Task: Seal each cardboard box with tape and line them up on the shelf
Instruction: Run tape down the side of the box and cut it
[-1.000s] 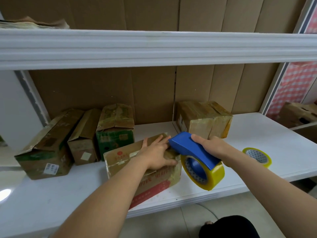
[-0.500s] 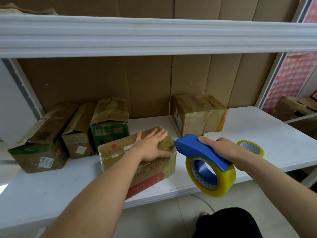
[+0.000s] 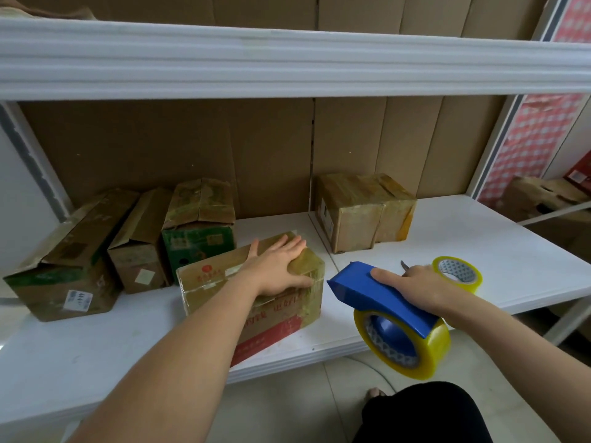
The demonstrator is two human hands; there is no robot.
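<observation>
1. A white shelf runs across the whole view, with brown cardboard sheeting behind it and a second white shelf board above. Every place below is given relative to the red-printed box at the shelf's front edge.

2. The red-printed box lies at an angle at the front of the shelf, its near corner close to the lip. Glossy tape already covers its top and right end.

3. Behind and to the left of that box, three boxes stand in a row; the nearest is a green-printed box whose top flaps look creased and slightly lifted.

4. Behind and to the right of it sits a squat taped box, well apart from the row.

5. The right hand is curled around the handle of a blue tape dispenser, held just right of the box, clear of it, its yellow-edged roll hanging past the shelf front.

6. The left hand lies flat with fingers spread on the box's top right end, pressing down.

7. A spare tape roll lies on the shelf further right, beyond the right hand, beside a small dark object that I cannot identify.

8. Risks, as I judge them: the box sits skewed near the lip, so a careless push could tip it off; and if the tape is not pressed flat, an end may peel and leave the seal weak.
</observation>
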